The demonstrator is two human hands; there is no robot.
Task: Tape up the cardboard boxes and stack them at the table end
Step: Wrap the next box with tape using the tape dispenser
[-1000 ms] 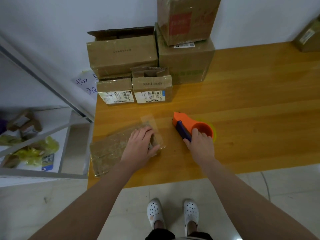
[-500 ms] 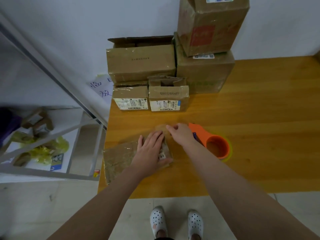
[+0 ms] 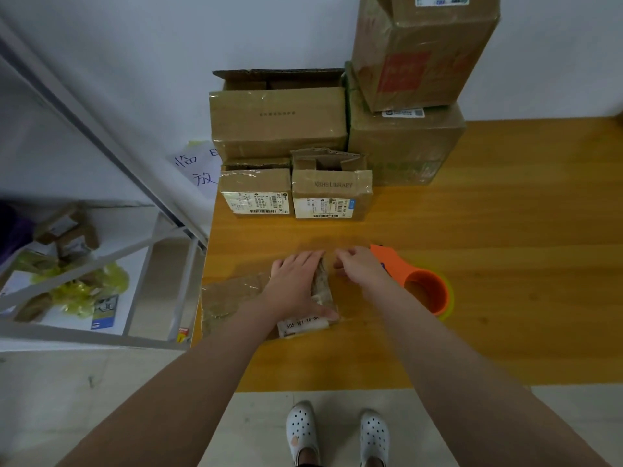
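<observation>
On the wooden table (image 3: 488, 230), the left hand (image 3: 293, 286) presses flat on a cardboard box (image 3: 232, 298). The right hand (image 3: 362, 269) curls at its edge, grip unclear, beside the orange tape dispenser (image 3: 424, 288).

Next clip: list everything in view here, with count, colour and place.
table: 1, orange-brown wood, centre-right
flat box: 1, brown, white label, table's near left corner
tape dispenser: 1, orange, right of the flat box
small boxes: 2, brown, white labels, behind the flat box
open-flapped box: 1, brown, behind the small boxes
large box: 1, brown, right of the open-flapped box
top box: 1, brown, red print, on the large box
note: 1, white, handwritten, left of the boxes
shelf rack: 1, grey, left of table
shoes: 2, white, on the floor
left hand: 1, flat on the flat box
right hand: 1, at its right edge, grip unclear
</observation>
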